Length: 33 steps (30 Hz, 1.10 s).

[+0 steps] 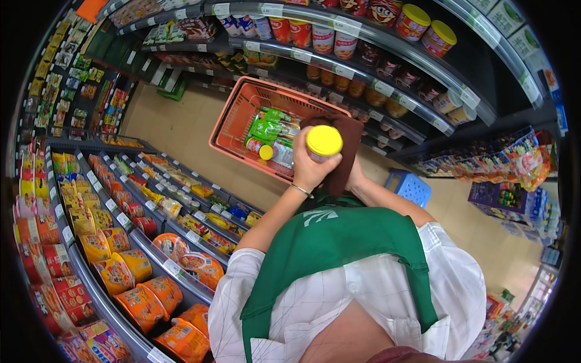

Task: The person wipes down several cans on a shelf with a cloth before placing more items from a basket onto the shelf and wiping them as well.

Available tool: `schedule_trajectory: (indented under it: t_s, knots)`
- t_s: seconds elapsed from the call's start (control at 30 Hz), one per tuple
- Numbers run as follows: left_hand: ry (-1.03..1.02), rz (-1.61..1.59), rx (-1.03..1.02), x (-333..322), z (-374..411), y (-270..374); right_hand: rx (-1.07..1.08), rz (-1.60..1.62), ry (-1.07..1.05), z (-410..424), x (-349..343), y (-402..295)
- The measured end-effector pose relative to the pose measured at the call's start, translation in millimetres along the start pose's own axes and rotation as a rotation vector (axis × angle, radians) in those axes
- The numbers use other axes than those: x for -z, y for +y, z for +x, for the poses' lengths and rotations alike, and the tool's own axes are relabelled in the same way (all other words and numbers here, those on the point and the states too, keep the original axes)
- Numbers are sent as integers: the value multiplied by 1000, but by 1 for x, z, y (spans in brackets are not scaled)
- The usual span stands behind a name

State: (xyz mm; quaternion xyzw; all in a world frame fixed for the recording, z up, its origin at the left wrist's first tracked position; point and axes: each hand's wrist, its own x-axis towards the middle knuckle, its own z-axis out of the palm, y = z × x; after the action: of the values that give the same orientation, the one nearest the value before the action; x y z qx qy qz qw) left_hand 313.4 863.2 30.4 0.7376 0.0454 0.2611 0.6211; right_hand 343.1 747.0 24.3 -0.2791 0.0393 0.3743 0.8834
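Note:
My left hand (307, 164) grips a can with a bright yellow lid (324, 140), fingers wrapped around its side. Beside the can hangs a dark brown cloth (350, 143), held up by my right hand (355, 174), whose fingers are hidden behind it. Both hands are over the near right end of an orange plastic shopping basket (222, 122). Inside the basket lie green snack packets (265, 128), a clear and silvery packet (284, 152) and a smaller yellow-lidded can (265, 152) on its side.
Ahead, a shelf rack (345, 68) holds cans, tubs and jars behind price labels. On the left, a tiered rack (136, 236) carries instant noodle tubs (140, 308) and packets. A blue plastic stool (411, 188) stands right of the basket, with hanging snack bags (499, 156) beyond it.

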Motion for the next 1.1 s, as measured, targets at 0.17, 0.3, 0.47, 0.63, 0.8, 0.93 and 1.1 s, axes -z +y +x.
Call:
schedule_trajectory:
  t_s: [0.17, 0.3, 0.47, 0.63, 0.8, 0.93, 1.1]
  knots:
    - [133, -134, 78, -15, -7, 16, 420, -421, 183, -4, -14, 5]
    - [-133, 232, -423, -3, -5, 23, -61, -107, 315, -3, -10, -23]
    - [-242, 425, -520, 6, 6, 25, -176, -77, 260, -14, -9, -33]
    - [-98, 297, -427, -16, -1, 26, 133, -420, 265, -7, 7, -35]
    - [-2, 0, -68, -13, -9, 25, 326, -335, 356, -20, -2, -31]
    - [65, -108, 79, -6, -1, 17, 561, -457, 63, -27, 6, -25]
    - [-142, -401, 300, -9, -24, 21, 831, -979, 120, -30, -29, -34]
